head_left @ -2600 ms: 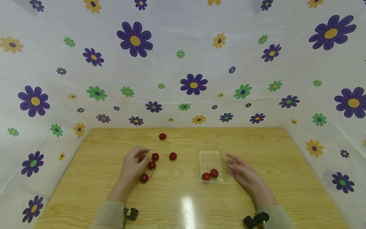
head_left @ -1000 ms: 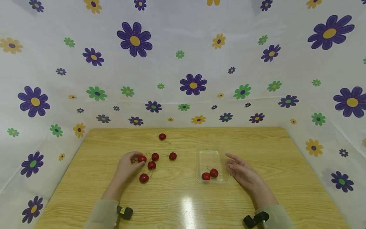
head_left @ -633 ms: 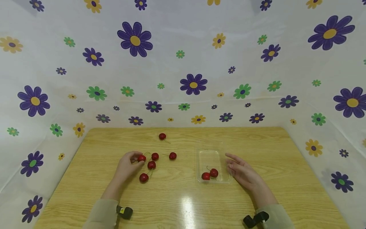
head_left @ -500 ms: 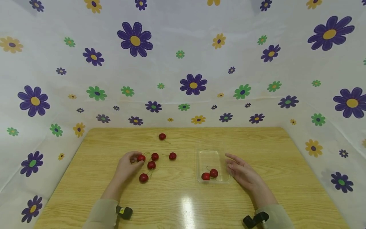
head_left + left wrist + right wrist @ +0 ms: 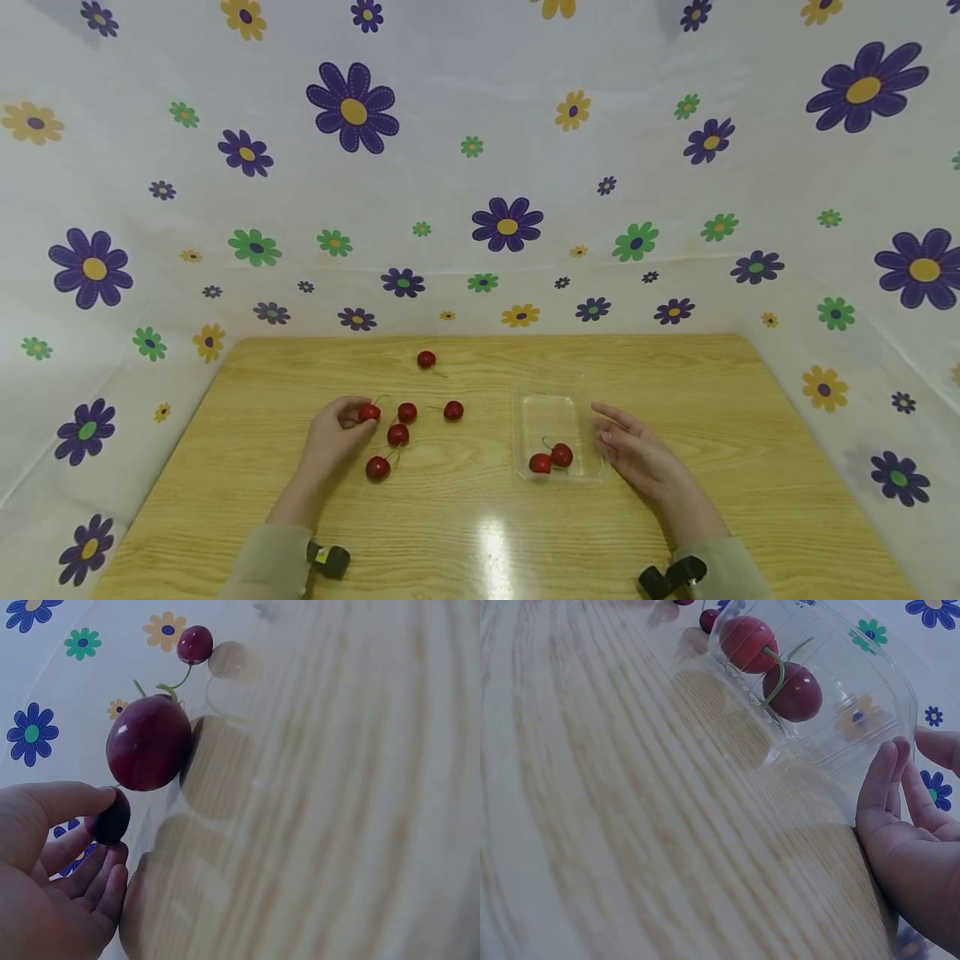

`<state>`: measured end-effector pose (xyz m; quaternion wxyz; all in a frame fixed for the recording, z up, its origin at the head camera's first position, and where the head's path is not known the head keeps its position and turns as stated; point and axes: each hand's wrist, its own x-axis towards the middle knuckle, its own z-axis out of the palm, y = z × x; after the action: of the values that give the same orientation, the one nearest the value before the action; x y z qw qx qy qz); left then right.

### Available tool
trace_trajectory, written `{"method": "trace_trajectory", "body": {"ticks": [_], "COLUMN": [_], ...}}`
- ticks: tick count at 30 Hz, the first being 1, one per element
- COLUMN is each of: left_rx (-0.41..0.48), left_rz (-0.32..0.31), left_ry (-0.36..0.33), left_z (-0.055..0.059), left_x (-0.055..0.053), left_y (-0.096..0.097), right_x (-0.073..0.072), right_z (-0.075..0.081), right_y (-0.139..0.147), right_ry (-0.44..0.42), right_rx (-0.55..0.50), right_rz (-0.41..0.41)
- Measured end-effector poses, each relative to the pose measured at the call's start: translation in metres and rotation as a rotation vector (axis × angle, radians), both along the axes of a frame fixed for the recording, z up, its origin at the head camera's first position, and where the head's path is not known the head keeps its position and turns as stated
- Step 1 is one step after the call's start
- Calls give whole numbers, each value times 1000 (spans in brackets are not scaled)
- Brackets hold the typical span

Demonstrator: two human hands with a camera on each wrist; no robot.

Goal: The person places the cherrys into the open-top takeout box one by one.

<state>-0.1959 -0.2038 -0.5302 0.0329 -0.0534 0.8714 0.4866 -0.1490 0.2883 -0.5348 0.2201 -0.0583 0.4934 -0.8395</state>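
In the head view my left hand (image 5: 333,433) pinches a dark red cherry (image 5: 369,412) between thumb and fingertips, low over the table; the left wrist view shows this cherry (image 5: 112,817) at the thumb's tip. Close to its right lie three more cherries, one (image 5: 407,412) at the back, one (image 5: 398,434) in the middle and one (image 5: 378,467) nearer me. A clear plastic container (image 5: 520,425) holds two cherries (image 5: 561,454) at its near end. My right hand (image 5: 637,450) rests by the container's right side, fingers extended; in the right wrist view the fingertips (image 5: 901,748) meet its wall.
Another cherry (image 5: 453,410) lies between the left group and the container, and one more (image 5: 426,359) sits near the table's back edge. The wooden table (image 5: 420,533) is bordered by a flower-patterned cloth (image 5: 420,183) at the back and sides.
My left hand has drawn back slightly left from its earlier place over the cherries, and the pinched cherry has shifted slightly left and away from me. My right hand and the container stay put.
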Motion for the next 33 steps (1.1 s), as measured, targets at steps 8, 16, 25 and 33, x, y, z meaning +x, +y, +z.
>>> {"method": "trace_trajectory", "body": {"ticks": [8, 16, 25, 33], "left_rx": [46, 115, 156, 177], "left_rz": [25, 18, -5, -64], "left_ry": [-15, 6, 37, 133], "left_z": [4, 12, 23, 32], "left_x": [2, 2, 1, 2], "left_y": [7, 20, 42, 68], "right_x": [0, 0, -1, -3], "right_z": [-1, -1, -1, -3], "right_y": [0, 0, 1, 2], "right_ry": [12, 17, 8, 6], "right_rx": [-27, -35, 1, -25], "right_rz": [10, 17, 13, 23]}}
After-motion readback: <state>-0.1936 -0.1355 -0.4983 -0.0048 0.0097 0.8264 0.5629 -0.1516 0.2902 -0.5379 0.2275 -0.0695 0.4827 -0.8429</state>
